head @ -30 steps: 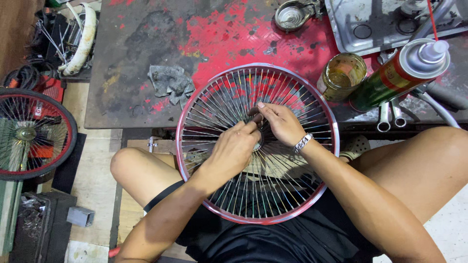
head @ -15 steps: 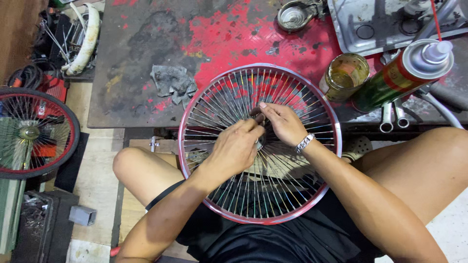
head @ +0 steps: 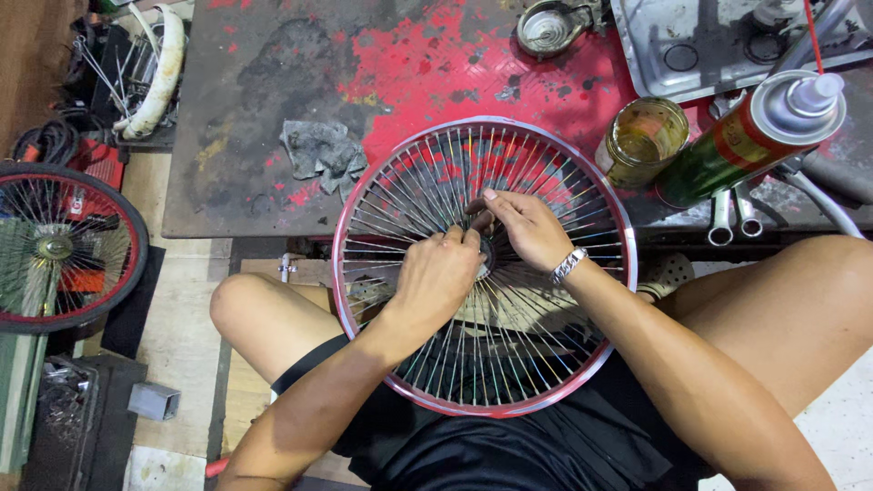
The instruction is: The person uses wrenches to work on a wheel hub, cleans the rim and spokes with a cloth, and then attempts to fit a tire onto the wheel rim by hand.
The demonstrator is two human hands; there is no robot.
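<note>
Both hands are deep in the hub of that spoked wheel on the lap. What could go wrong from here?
1. The left hand and right hand work among tight spokes at the hub; fingers could get pinched.
2. The wheel rim leans against the table edge; a slip could tip it.
3. The glass jar and spray can stand close to the rim and might get knocked.

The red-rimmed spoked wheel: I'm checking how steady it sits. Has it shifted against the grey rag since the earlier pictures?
No. The red-rimmed spoked wheel keeps its gap right of the grey rag.
</note>
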